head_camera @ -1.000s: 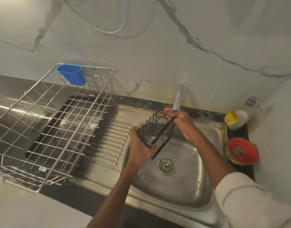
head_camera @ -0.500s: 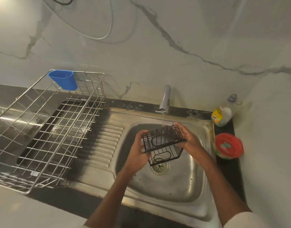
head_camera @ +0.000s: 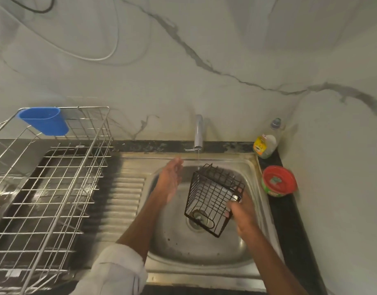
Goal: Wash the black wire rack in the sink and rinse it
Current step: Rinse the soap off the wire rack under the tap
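The black wire rack [head_camera: 213,196] hangs tilted above the steel sink [head_camera: 183,248], over the drain. My right hand [head_camera: 242,211] grips its right side, fingers curled round the wires. A thin stream of water falls from the tap [head_camera: 198,133] onto the rack's upper left corner. My left hand [head_camera: 170,179] is off the rack, to its left, fingers straight and pointing toward the tap, holding nothing.
A large steel wire dish basket [head_camera: 55,188] with a blue plastic cup [head_camera: 44,120] hooked on its rim stands on the drainboard at left. A dish soap bottle [head_camera: 266,141] and a red-lidded tub [head_camera: 279,180] sit on the dark counter at right.
My left hand has let go of the rack and moved up and left. The rack has swung down to hang tilted from my right hand alone.
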